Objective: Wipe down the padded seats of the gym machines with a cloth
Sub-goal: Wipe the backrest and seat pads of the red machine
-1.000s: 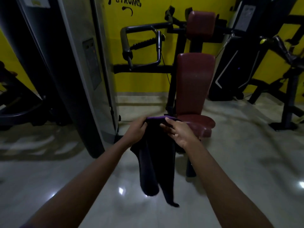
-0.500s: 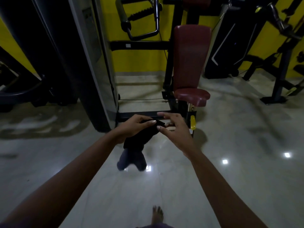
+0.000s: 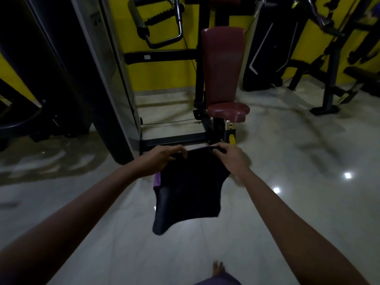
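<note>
A dark cloth (image 3: 186, 194) with a purple edge hangs spread in front of me, held by its top edge. My left hand (image 3: 164, 157) pinches its left corner and my right hand (image 3: 230, 155) pinches its right corner. Beyond the cloth stands a gym machine with a dark red padded seat (image 3: 228, 112) and a tall dark red backrest (image 3: 223, 64). Both hands are in the air, short of the seat and lower in view, not touching it.
A grey weight-stack column (image 3: 107, 79) rises at the left of the machine. Black handles (image 3: 160, 23) hang above. More black equipment (image 3: 329, 58) stands at the right against the yellow wall. The floor is glossy tile; my bare foot (image 3: 218, 268) shows at the bottom.
The cloth was bunched between my hands half a second ago; now it is pulled out flat between them. The view has tilted downward and the seat looks farther away.
</note>
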`<state>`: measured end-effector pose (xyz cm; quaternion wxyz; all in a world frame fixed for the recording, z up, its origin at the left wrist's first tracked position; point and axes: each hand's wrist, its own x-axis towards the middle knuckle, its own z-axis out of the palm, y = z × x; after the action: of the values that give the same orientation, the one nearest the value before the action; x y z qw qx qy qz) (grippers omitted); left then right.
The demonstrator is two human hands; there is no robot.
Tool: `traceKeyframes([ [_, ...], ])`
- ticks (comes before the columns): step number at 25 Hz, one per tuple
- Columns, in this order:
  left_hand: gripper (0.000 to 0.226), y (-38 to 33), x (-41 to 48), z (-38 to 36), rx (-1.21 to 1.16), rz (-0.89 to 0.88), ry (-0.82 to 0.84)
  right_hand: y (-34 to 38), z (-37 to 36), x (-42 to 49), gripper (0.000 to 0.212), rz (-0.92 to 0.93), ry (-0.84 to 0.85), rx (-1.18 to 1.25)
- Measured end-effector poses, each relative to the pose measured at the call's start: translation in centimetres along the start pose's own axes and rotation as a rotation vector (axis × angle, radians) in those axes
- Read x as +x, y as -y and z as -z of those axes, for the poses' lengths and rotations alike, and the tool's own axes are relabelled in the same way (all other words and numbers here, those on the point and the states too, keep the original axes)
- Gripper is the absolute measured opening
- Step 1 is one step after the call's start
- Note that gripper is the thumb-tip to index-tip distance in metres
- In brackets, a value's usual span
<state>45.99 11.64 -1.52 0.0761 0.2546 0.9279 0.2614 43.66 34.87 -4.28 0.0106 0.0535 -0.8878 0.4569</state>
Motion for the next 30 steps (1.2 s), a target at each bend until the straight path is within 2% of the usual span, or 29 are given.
traceKeyframes([
  [2, 0.037, 0.5, 1.8, -0.9, 0.041, 0.015, 0.064, -0.9, 0.9, 0.5, 0.021, -0.063, -0.017, 0.102],
  [5, 0.055, 0.3, 5.6, -2.6, 0.033, 0.156, 0.172, -2.9, 2.5, 1.5, 0.025, -0.136, 0.013, 0.147],
  [6, 0.062, -0.3, 6.9, -3.3, -0.088, 0.219, 0.188, -3.7, 3.1, 1.9, 0.025, -0.154, 0.022, 0.173],
  [8, 0.071, -2.0, 9.7, -4.5, -0.503, 0.347, 0.183, -5.3, 5.0, 2.9, 0.026, -0.154, 0.013, 0.233],
  [10, 0.072, -3.8, 12.5, -5.6, -0.854, 0.451, 0.105, -6.6, 6.9, 4.0, 0.026, -0.109, -0.012, 0.257],
  [13, 0.068, -6.8, 16.7, -7.4, -1.19, 0.6, -0.122, -8.2, 8.7, 5.6, 0.016, -0.02, -0.033, 0.226],
  [16, 0.064, -9.6, 19.9, -8.4, -1.338, 0.678, -0.346, -9.1, 9.5, 6.4, 0.028, 0.075, 0.085, 0.133],
  [19, 0.085, -10.8, 22.2, -8.7, -1.443, 0.745, -0.483, -9.8, 10.3, 7.4, 0.052, 0.123, 0.288, 0.009],
  [21, 0.083, -10.7, 23.5, -8.8, -1.478, 0.752, -0.502, -10.2, 10.8, 8.6, 0.049, 0.205, 0.214, -0.11],
  [23, 0.063, -9.6, 25.0, -8.9, -1.53, 0.7, -0.499, -10.6, 11.6, 10.8, 0.042, 0.251, 0.099, -0.102],
  [24, 0.051, -8.6, 25.7, -9.0, -1.474, 0.684, -0.489, -11.1, 11.9, 12.2, 0.041, 0.262, 0.062, -0.071],
  [25, 0.046, -7.3, 26.3, -9.3, -1.274, 0.663, -0.485, -11.7, 12.2, 13.6, 0.041, 0.27, 0.048, -0.032],
  [27, 0.05, -4.6, 27.6, -9.2, -0.618, 0.572, -0.497, -13.2, 12.9, 16.8, 0.041, 0.246, 0.069, 0.066],
  [28, 0.044, -3.2, 28.8, -9.0, -0.361, 0.502, -0.507, -14.1, 13.3, 18.7, 0.039, 0.221, 0.098, 0.114],
  [29, 0.032, -2.0, 30.0, -8.8, -0.273, 0.455, -0.506, -14.8, 13.7, 20.4, 0.037, 0.204, 0.126, 0.154],
  [30, 0.024, -1.0, 31.1, -8.5, -0.323, 0.432, -0.481, -15.4, 14.0, 21.9, 0.035, 0.186, 0.15, 0.179],
])
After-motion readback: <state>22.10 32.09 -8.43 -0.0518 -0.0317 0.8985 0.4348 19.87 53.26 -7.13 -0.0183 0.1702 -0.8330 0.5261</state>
